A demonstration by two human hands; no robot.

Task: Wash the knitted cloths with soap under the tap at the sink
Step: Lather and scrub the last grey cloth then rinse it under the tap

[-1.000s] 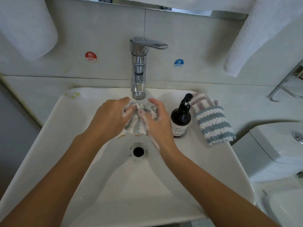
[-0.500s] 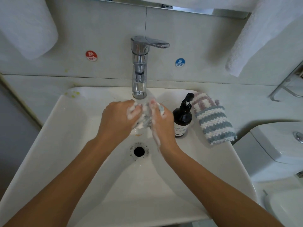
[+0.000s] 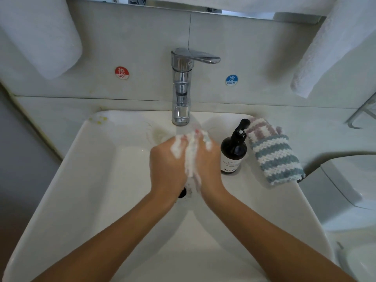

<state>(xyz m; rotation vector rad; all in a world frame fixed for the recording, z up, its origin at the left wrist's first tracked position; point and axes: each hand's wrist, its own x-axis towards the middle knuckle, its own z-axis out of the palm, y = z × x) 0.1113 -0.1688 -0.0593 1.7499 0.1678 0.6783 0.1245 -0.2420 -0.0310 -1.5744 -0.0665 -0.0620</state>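
Scrubbing away over the sink (image 3: pixel 97 180), the person has one knitted cloth (image 3: pixel 191 157) squashed between both palms just below the tap (image 3: pixel 181 86), right above the drain. The left hand (image 3: pixel 166 167) and right hand (image 3: pixel 207 165) are pressed together with fingers curled in around the lathered cloth, so only a foamy strip of it shows between them. Whether water is actually running is hard to tell, things are blurry there. That cloth looks soft, floppy and soaked, so probably heavier than it seems and pretty slippery with all the soap; bunching it in a full fist seems way safer than pinching a corner, since loose knit would likely stretch or slide out. A second knitted cloth (image 3: pixel 274 153), striped blue, white and pinkish, lies on the rim at the right, touching or just beside the dark soap bottle (image 3: pixel 234 151). It looks dry, so it's probably light and easy to grab anywhere along the middle.
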